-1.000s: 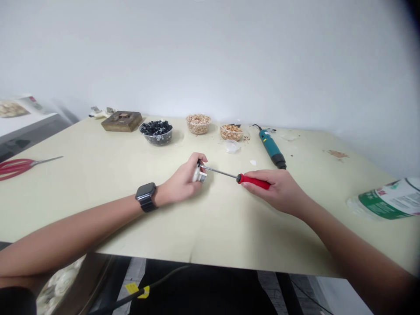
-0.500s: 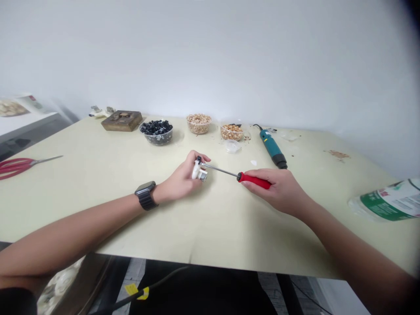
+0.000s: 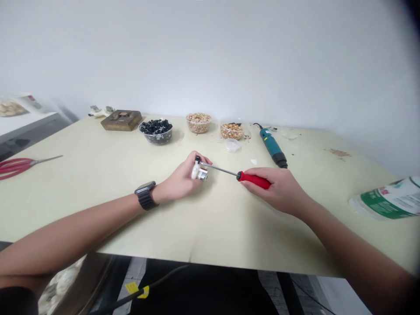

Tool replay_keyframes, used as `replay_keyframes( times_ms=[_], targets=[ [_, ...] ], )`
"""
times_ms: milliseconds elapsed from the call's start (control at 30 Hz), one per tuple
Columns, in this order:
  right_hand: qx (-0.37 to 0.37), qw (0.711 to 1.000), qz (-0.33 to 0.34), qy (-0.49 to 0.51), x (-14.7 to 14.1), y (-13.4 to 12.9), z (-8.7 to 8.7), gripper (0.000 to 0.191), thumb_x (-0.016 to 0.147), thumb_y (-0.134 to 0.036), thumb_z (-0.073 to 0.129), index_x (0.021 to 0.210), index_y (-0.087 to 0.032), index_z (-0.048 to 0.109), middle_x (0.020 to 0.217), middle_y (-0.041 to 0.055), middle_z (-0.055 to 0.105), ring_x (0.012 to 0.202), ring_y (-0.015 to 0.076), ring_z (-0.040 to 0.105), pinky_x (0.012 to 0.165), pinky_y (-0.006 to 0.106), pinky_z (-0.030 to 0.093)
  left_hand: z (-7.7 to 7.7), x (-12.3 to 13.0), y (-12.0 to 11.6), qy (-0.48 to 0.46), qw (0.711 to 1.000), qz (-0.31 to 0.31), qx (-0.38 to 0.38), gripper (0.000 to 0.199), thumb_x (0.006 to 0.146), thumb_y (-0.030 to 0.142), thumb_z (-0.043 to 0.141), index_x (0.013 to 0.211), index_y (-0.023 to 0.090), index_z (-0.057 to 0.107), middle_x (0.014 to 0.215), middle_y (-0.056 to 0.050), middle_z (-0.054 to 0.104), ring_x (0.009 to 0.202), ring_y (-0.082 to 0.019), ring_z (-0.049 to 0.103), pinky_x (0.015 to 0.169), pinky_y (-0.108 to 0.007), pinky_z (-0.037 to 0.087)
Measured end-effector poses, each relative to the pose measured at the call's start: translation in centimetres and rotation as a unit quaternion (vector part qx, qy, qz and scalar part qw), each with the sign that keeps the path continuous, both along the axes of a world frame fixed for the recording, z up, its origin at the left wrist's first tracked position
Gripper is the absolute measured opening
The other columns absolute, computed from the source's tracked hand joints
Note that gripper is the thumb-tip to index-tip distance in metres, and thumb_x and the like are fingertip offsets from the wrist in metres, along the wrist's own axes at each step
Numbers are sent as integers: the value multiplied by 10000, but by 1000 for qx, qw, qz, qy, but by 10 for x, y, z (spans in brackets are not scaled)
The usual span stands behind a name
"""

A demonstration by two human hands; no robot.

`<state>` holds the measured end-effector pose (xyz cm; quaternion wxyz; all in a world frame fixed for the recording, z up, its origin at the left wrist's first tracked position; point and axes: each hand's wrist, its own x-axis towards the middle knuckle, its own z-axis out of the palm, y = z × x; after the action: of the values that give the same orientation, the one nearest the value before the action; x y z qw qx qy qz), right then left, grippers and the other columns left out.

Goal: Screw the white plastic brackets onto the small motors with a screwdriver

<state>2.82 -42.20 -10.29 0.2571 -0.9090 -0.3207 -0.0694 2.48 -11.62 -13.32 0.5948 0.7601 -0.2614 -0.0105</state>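
Near the middle of the table, my left hand [image 3: 183,177] is closed around a small white plastic part [image 3: 197,172] with a black piece [image 3: 197,159] at its top and a greyish end facing right. My fingers hide some of it. My right hand [image 3: 278,188] grips the red handle of a screwdriver [image 3: 254,179]. Its metal shaft points left, and the tip meets the white part just below the black piece. Whether the tip sits in a screw is too small to tell.
Behind my hands stand tubs of black pieces [image 3: 156,139], beige pieces [image 3: 198,127] and brass-coloured pieces [image 3: 231,133]. A wooden block [image 3: 121,120] and red-handled scissors [image 3: 19,166] lie left. To the right are a teal electric screwdriver [image 3: 273,148] and a plastic bottle [image 3: 387,203].
Both hands keep their places and grips. The white part has turned very slightly in my left hand, with the screwdriver tip still against it.
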Motion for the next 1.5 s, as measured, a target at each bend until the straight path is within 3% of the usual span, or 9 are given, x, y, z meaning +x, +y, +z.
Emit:
replay_keyframes(
  times_ms=[167,267,433,600,767,933,1133,1500],
  targets=[
    [1,999,-34,-30,-1,-1,1,225,927,-440,730,1001,-234,680,944,6,727,742,145,638,635,275,483,0,-1,-1,29,999,13,-27,413,724,122,638,1086,208,459,1280,-81,607,1092,-220,581,925,-369,428],
    [-11,996,-10,-84,1,-3,1,204,979,-431,681,1009,-230,693,980,16,737,798,152,666,692,282,501,0,-1,-1,31,999,29,-10,399,726,134,641,1081,205,472,1273,-79,626,1067,-219,584,914,-367,429],
    [-89,975,-16,-205,-3,-3,-2,294,1070,-449,546,1118,-220,725,1018,42,759,862,175,700,653,296,458,-1,-2,-3,25,997,71,31,378,744,143,632,1092,202,495,1145,-54,636,952,-196,569,852,-350,432],
    [-138,958,-46,-248,-5,-2,-6,366,1066,-499,523,1010,-214,746,876,47,761,739,172,662,585,306,400,2,-6,-4,20,996,65,60,368,743,136,604,1082,204,477,1064,-38,616,914,-191,555,818,-347,434],
    [-115,970,-30,-210,-2,-4,-8,367,1065,-497,525,1002,-217,754,863,39,763,761,174,691,631,311,444,2,-9,-5,21,993,65,91,365,751,133,595,1088,203,475,990,-31,598,836,-180,526,752,-341,416],
    [-71,983,-9,-171,-2,-4,-9,317,1053,-478,566,1032,-218,745,946,32,772,813,182,704,678,315,471,0,-10,-3,-22,992,59,107,363,763,126,588,1097,206,468,1054,-55,615,898,-200,556,808,-370,434],
    [-39,998,-5,-55,-1,-2,-4,281,1031,-469,599,995,-226,736,931,17,762,809,175,679,703,309,476,-4,-7,0,-66,988,58,125,399,744,92,577,1109,209,466,1050,-60,613,900,-204,559,805,-376,433],
    [19,995,-4,99,-4,0,8,324,993,-505,629,907,-222,761,864,28,747,751,174,656,659,288,481,-5,-6,2,-137,977,54,152,451,731,69,560,1146,208,452,1134,-87,604,943,-214,568,830,-388,458]
  ],
)
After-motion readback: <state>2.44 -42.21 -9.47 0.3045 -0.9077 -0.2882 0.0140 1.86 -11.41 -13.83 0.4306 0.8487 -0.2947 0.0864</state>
